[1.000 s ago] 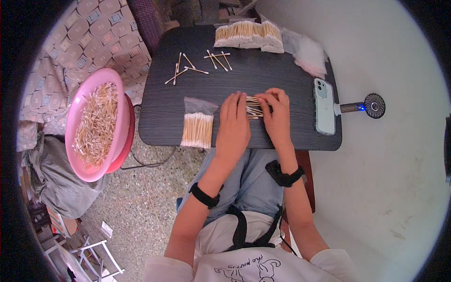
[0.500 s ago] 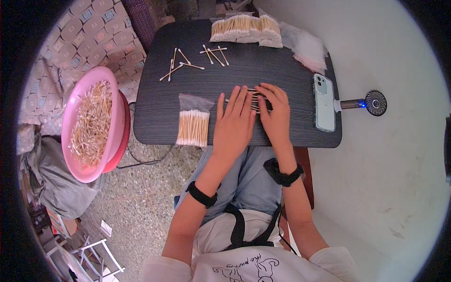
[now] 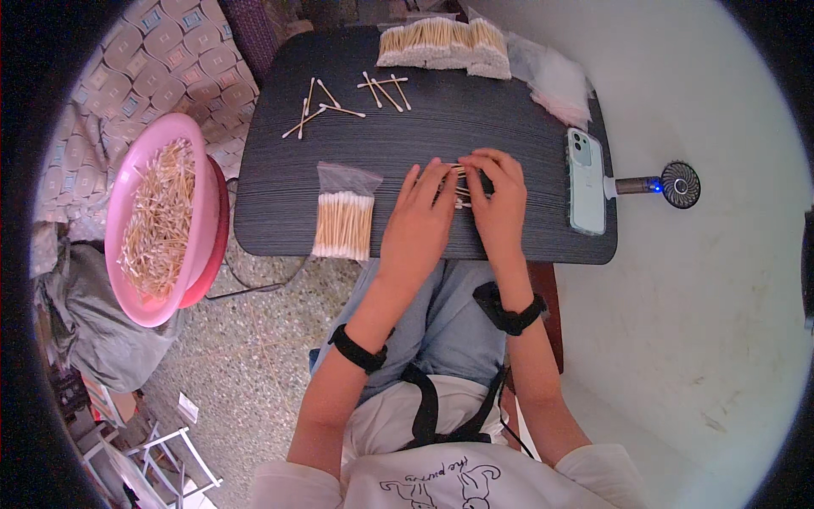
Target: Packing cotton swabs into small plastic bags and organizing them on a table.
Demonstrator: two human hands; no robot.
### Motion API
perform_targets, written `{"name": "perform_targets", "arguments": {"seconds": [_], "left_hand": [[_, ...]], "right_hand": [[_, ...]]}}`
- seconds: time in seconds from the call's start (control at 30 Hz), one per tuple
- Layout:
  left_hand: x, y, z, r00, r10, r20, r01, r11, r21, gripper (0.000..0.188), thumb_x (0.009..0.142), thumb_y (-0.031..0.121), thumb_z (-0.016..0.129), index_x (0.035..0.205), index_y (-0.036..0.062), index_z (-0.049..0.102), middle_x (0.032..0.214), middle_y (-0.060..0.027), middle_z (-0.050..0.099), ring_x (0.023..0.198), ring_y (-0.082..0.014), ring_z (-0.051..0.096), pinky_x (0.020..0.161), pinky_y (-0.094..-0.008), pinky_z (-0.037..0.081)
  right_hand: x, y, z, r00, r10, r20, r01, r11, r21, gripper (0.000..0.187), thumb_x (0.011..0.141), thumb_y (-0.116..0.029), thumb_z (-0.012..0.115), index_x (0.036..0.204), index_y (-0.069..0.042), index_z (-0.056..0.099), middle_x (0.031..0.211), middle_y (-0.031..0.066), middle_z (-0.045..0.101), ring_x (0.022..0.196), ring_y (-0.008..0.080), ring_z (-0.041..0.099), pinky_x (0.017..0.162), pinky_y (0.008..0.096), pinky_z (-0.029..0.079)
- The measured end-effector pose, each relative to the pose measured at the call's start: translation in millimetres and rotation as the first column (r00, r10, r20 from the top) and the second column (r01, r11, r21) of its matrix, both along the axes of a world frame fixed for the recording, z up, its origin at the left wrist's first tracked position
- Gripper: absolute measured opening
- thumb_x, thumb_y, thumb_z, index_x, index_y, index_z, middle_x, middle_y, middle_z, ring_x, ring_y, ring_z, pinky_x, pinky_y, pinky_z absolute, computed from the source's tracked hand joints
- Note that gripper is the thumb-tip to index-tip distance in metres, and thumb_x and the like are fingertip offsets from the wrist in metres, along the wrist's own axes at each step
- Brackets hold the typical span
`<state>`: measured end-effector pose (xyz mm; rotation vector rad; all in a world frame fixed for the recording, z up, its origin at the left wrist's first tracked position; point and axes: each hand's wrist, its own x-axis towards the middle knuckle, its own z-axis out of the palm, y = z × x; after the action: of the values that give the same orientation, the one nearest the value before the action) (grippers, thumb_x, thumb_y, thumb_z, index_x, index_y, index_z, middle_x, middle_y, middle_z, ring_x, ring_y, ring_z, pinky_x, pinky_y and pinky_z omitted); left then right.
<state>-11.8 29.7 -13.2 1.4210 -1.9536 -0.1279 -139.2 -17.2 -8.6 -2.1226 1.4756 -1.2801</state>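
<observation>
A small group of cotton swabs (image 3: 461, 192) lies on the dark table between my two hands, mostly hidden by the fingers. My left hand (image 3: 417, 219) has its fingers bent and drawn in against the swabs from the left. From the other side my right hand (image 3: 498, 197) closes its curled fingers on the same swabs, with the thumb near the left hand's fingertips. Just left of my left hand lies a clear plastic bag packed with cotton swabs (image 3: 343, 225), its top flap pointing away from me.
Loose cotton swabs (image 3: 324, 108) lie scattered at the far left of the table (image 3: 288, 187). Filled swab bags (image 3: 441, 47) and empty plastic bags (image 3: 560, 85) line the back. A phone (image 3: 587, 187) and small fan (image 3: 680, 185) are right. A pink basin (image 3: 202, 229) holds many swabs.
My fingers have gone from lying nearly flat and spread over the swabs to bent and drawn together around them. The view has shifted slightly.
</observation>
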Motion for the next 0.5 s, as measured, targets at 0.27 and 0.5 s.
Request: {"name": "perform_targets", "arguments": {"seconds": [0.27, 0.5], "left_hand": [[-0.3, -0.4, -0.3, 0.999, 0.008, 0.035, -0.007, 0.999, -0.051, 0.033, 0.086, 0.008, 0.057, 0.116, -0.0059, 0.058, 0.12, -0.016, 0.057, 0.121, -0.0282, 0.052, 0.108, -0.0423, 0.037], [-1.5, 0.5, 1.1, 1.0, 0.03, -0.003, -0.03, 1.0, 0.001, 0.036, 0.09, 0.01, 0.054, 0.124, -0.0017, 0.054, 0.13, -0.0144, 0.052, 0.124, -0.0307, 0.048, 0.108, -0.0449, 0.035]], "right_hand": [[1.6, -0.7, -1.0, 0.994, -0.075, 0.085, 0.075, 0.997, 0.004, 0.018, 0.085, -0.002, 0.057, 0.101, -0.002, 0.065, 0.104, 0.0147, 0.063, 0.105, 0.0334, 0.056, 0.091, 0.0394, 0.044], [-0.3, -0.6, -0.5, 0.993, -0.119, 0.01, 0.119, 0.992, -0.027, 0.015, 0.086, -0.003, 0.057, 0.099, -0.002, 0.066, 0.097, 0.0141, 0.063, 0.095, 0.0328, 0.057, 0.087, 0.0402, 0.044]]}}
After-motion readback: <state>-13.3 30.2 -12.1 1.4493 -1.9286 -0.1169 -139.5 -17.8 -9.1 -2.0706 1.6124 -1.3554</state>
